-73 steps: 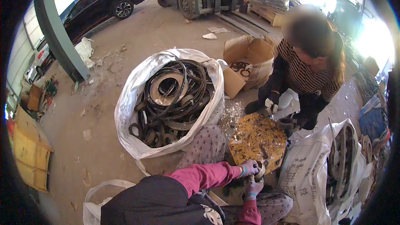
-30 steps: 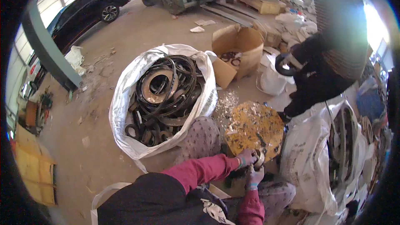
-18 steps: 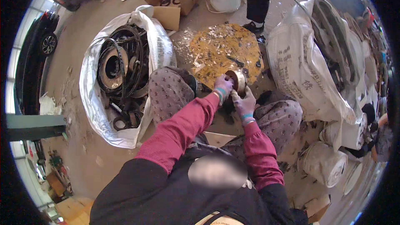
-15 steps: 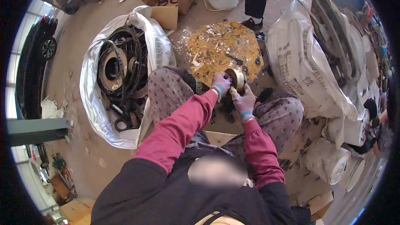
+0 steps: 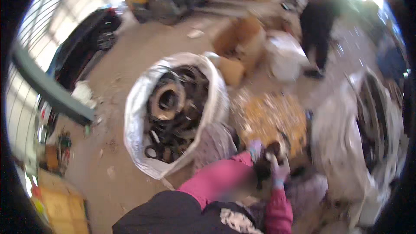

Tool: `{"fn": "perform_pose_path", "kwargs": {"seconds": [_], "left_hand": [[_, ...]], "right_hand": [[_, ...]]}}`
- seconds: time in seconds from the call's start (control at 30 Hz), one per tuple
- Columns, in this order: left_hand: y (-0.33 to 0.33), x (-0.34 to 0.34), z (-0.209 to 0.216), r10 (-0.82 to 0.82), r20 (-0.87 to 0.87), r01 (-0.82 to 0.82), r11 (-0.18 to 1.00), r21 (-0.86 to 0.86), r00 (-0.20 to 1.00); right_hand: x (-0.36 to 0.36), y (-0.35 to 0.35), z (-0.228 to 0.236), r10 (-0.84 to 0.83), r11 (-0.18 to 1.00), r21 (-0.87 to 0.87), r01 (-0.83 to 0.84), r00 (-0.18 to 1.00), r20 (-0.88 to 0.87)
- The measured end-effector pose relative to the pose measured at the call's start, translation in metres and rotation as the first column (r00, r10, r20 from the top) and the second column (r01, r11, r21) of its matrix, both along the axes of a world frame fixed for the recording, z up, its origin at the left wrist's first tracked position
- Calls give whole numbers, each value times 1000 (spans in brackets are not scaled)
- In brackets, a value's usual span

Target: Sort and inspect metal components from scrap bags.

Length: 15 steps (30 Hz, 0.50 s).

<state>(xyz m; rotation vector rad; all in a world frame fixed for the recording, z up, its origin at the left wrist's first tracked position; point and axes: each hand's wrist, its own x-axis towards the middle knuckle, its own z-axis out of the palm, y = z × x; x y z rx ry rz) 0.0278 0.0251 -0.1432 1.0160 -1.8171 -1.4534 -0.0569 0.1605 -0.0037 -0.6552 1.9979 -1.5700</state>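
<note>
My right hand (image 5: 280,170), in a thin pale purple glove, is closed on a brass-coloured metal ring (image 5: 284,149) with a dark inside. Its thumb lies over the ring's near edge. Just left of the ring is my left hand (image 5: 255,148), gloved alike; motion blur hides its fingers and whether they touch the ring. Both hands are over the near edge of a round, yellowish work surface (image 5: 264,115) strewn with pale chips and dark scraps.
To the left stands an open white sack (image 5: 138,143) of dark rings and bands. Another full sack (image 5: 338,134) is on the right. Beyond are a cardboard box (image 5: 242,39), a white bucket (image 5: 286,67) and a standing person in dark trousers (image 5: 318,30). A green post (image 5: 56,91) crosses the far left.
The view has swung left and up, so everything sits lower and further right, and it is blurred. The ring remains in my right hand; my left hand looks slightly further from it.
</note>
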Motion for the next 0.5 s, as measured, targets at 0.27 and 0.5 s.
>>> {"fn": "perform_pose_path", "kwargs": {"seconds": [0.27, 0.5], "left_hand": [[30, -23, 118, -31, -104, 80, 853, 517, 994], [35, -35, 124, -79, -5, 63, 760, 646, 997]], "right_hand": [[-2, -3, -12, -63, 997, 34, 65, 996, -59], [-11, 0, -44, 22, 996, 88, 25, 868, -496]]}}
